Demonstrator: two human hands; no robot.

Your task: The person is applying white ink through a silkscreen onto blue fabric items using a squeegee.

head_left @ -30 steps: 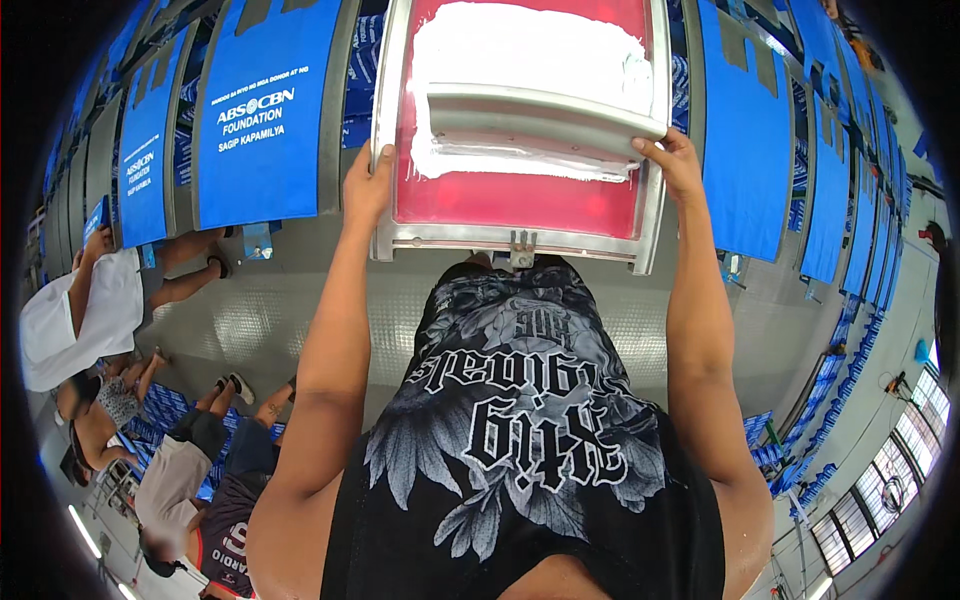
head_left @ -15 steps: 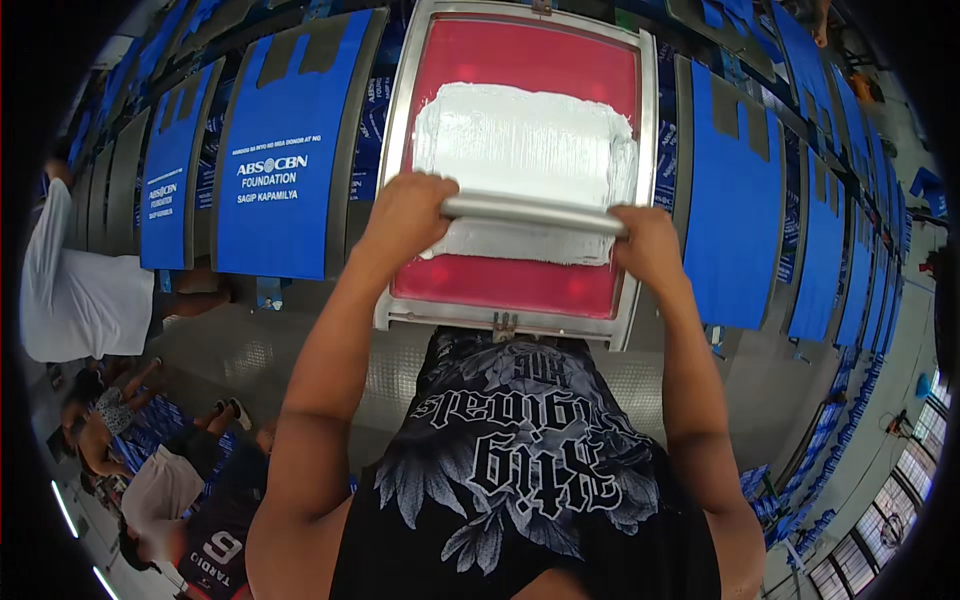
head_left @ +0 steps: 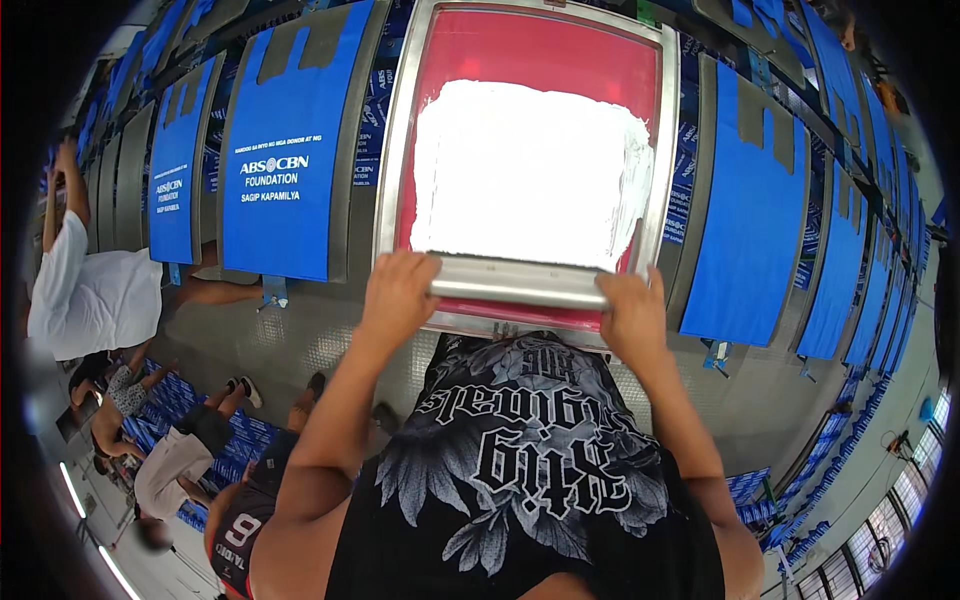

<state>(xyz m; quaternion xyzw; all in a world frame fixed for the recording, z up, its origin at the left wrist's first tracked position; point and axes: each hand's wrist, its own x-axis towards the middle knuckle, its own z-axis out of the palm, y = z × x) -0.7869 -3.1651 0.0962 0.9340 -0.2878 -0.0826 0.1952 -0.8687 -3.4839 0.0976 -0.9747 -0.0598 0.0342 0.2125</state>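
Bar (head_left: 518,278) across frame (head_left: 666,130); paint (head_left: 525,170) beyond

The view comes from the left of two cameras on the wearer's head, looking steeply down — upright, unmirrored, and so near that the black shirt (head_left: 540,450) fills the lower middle. Beyond the chest it faces the metal frame (head_left: 402,160), somewhat farther off. Its wide fisheye sweep — rimmed in black — bends distant windows (head_left: 885,520) at lower right.
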